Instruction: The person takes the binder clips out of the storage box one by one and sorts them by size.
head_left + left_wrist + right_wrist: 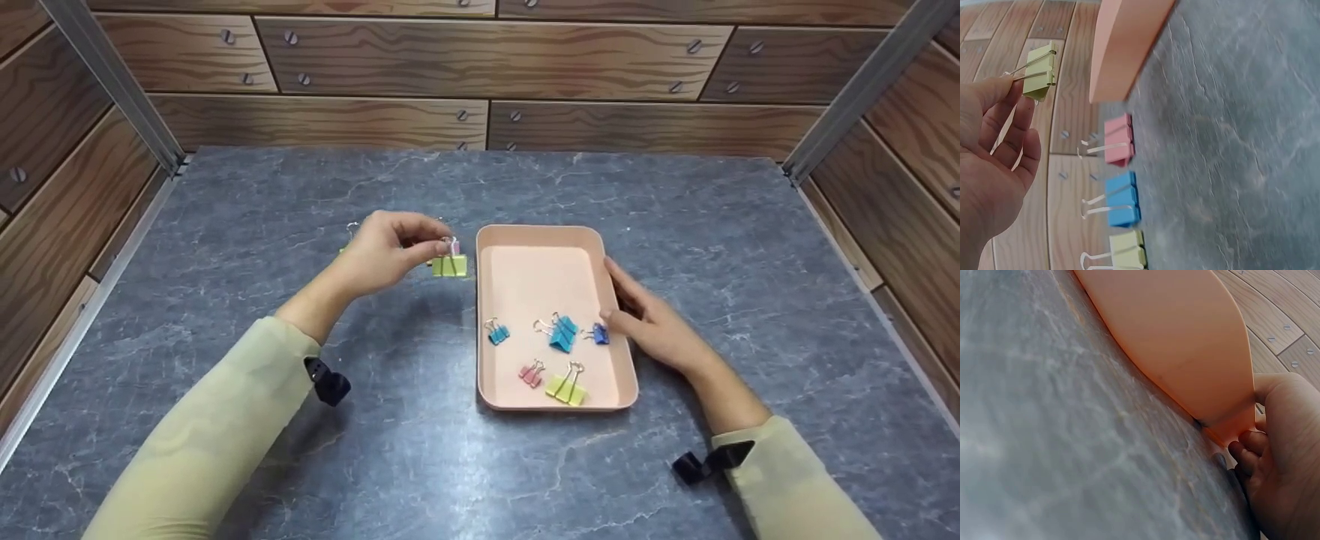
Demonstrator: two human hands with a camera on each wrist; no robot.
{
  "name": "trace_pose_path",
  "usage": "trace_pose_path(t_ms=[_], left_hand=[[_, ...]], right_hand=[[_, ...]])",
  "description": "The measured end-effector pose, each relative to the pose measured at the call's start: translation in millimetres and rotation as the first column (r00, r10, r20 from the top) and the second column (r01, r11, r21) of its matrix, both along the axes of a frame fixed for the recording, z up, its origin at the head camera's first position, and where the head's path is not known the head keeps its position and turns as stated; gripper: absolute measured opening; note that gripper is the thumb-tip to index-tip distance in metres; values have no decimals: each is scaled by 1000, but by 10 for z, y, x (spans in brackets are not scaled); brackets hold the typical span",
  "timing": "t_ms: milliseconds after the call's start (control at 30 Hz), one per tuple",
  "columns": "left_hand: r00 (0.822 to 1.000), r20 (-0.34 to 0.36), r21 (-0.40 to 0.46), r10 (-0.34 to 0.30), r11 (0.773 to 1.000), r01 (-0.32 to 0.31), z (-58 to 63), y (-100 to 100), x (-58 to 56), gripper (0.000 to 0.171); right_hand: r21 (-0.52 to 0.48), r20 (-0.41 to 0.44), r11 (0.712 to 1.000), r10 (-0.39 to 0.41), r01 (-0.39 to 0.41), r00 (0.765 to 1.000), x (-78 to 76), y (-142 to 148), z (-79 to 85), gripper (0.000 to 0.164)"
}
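My left hand (386,251) pinches a yellow-green binder clip (449,266) by its wire handles, just left of the peach tray (482,315). In the left wrist view the held clip (1039,72) is raised, its body pointing away from the fingertips. My right hand (656,326) grips the tray's right wall, thumb over the rim and fingers along the outside. Inside the tray lie a large blue clip (562,334), a small teal clip (497,333), a small dark blue clip (600,334), a small pink clip (532,374) and a yellow-green clip (566,390).
On the table stand a pink clip (1118,140), a blue clip (1122,199) and another yellow-green clip (1127,249) in a row, mostly hidden behind my left hand in the head view. Wood-patterned walls (491,60) enclose the grey marbled table (405,457) at the back and sides.
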State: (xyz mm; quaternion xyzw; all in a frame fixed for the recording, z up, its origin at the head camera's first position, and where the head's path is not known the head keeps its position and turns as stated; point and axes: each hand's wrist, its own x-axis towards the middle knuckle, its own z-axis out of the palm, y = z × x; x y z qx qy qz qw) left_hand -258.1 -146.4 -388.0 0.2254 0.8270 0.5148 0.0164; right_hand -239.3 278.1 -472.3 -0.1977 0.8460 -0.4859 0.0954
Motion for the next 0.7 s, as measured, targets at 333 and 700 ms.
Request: trace_pose_path(t_ms=[333,700], left_hand=[[996,49,-27,73,997,-72,-135,-129,-79,19],[994,63,-14,93,996,-92,-305,-194,-143,18]], right_hand=[[-32,8,999,18,-18,1000,3,-16,-4,78],[-17,15,1000,5,-4,1000,16,-13,-10,79]])
